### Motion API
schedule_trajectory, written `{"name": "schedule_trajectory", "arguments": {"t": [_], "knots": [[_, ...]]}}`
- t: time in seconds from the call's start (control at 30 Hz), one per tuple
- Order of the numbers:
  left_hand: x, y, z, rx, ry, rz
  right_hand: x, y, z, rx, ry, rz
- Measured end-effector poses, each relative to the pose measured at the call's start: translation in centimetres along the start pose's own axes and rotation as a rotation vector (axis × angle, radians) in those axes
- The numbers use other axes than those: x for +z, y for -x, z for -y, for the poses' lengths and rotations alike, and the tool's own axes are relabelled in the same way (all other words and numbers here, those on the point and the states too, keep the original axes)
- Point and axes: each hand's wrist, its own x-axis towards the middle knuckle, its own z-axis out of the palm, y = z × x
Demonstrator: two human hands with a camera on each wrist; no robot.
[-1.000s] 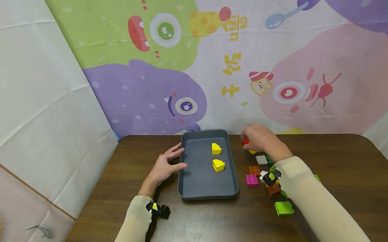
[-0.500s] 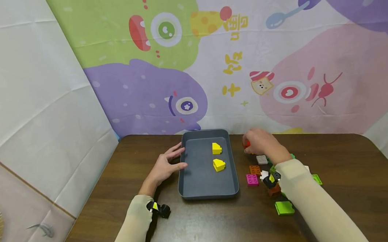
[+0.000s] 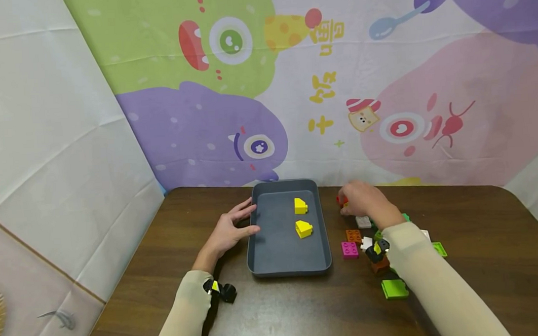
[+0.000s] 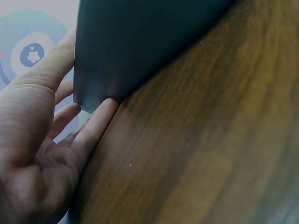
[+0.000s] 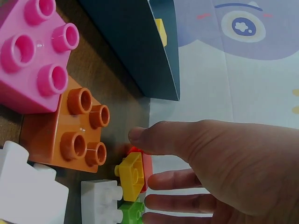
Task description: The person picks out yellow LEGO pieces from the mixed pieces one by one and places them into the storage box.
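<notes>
My left hand [image 3: 226,234] rests against the left side of the dark grey tray [image 3: 274,261]. Its fingers are spread, with fingertips at the outer wall, as the left wrist view shows. Two yellow sloped bricks [image 3: 300,206] lie inside the tray. Beyond the tray's right side, my right hand [image 3: 364,201] reaches down over a red brick [image 3: 341,200]. In the right wrist view its thumb is right at the red brick [image 5: 147,170] and a yellow brick [image 5: 131,177] in front of it. The index finger is hidden, so I cannot tell whether it pinches the red brick.
Right of the tray lie a magenta brick [image 3: 350,250], an orange brick [image 3: 353,235], a light grey brick [image 3: 363,222], a white brick [image 3: 366,243] and a lime-green brick [image 3: 395,289]. More bricks sit partly under the right forearm. A cartoon cloth [image 3: 212,135] hangs behind the table.
My right hand has shifted slightly down and right around the red brick. The yellow piece seen below its fingers a second ago is now mostly covered. The left hand and tray stay put.
</notes>
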Motion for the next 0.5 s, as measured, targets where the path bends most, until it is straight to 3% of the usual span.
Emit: {"name": "schedule_trajectory", "arguments": {"t": [0.5], "knots": [[0.01,0.01,0.09,0.013,0.002,-0.004,0.64,-0.19,-0.11,0.027,-0.032,0.013]]}}
